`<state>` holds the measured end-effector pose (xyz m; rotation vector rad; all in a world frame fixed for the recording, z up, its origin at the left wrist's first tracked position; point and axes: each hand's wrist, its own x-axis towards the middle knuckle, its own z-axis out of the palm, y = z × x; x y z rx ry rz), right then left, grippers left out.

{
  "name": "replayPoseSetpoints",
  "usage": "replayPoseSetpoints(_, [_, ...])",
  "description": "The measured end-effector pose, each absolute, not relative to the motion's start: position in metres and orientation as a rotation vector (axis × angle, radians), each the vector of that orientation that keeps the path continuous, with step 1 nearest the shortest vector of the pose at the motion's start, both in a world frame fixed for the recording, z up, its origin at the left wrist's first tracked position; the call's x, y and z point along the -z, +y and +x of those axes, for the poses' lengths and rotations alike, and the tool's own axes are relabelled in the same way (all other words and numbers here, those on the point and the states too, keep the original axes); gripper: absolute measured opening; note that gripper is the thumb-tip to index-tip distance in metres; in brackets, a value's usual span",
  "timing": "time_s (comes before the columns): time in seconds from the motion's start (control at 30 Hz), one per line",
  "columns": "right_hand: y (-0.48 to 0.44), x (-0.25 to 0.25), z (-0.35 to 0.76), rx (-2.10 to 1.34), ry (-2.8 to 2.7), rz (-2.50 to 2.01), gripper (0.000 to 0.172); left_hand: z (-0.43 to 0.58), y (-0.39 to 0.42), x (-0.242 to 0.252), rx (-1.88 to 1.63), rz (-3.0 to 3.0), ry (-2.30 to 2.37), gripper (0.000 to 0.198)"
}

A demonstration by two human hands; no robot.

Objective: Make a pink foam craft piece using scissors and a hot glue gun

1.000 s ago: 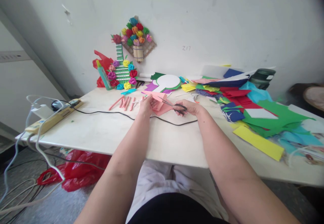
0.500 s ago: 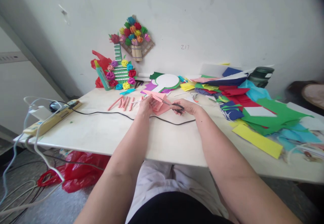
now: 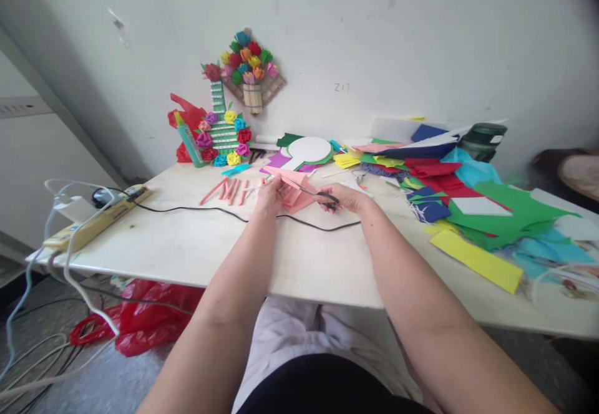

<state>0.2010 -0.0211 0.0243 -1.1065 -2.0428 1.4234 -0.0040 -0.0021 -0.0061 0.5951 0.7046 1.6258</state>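
Over the middle of the table, my left hand (image 3: 270, 197) is closed on the left side of a folded piece of pink paper (image 3: 305, 199). My right hand (image 3: 345, 197) grips black-handled scissors (image 3: 329, 201), whose blades point left and lie across the pink paper. Whether the blades are parted is too small to tell. Just left of my left hand, several rolled pink paper strips (image 3: 231, 191) lie on the table. A thin black cable (image 3: 322, 227) runs across the table below both hands.
A yellow power strip (image 3: 98, 217) with cables sits at the left edge. Paper flowers on a guitar-shaped craft (image 3: 224, 130) and a glue bottle (image 3: 191, 143) stand behind. White round card (image 3: 309, 150) lies at the back. Coloured paper sheets (image 3: 510, 214) pile up on the right.
The scissors' handles have shifted very slightly within my right hand. Otherwise both hands and the pink paper stay in nearly the same place.
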Motion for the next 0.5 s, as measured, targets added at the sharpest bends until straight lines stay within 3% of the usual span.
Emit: replayPoseSetpoints(0.5, [-0.0258, -0.0274, 0.1987, -1.424, -2.013, -1.096, 0.029, -0.0033, -0.0021, 0.0070, -1.620, 0.628, 0.747, 0.007])
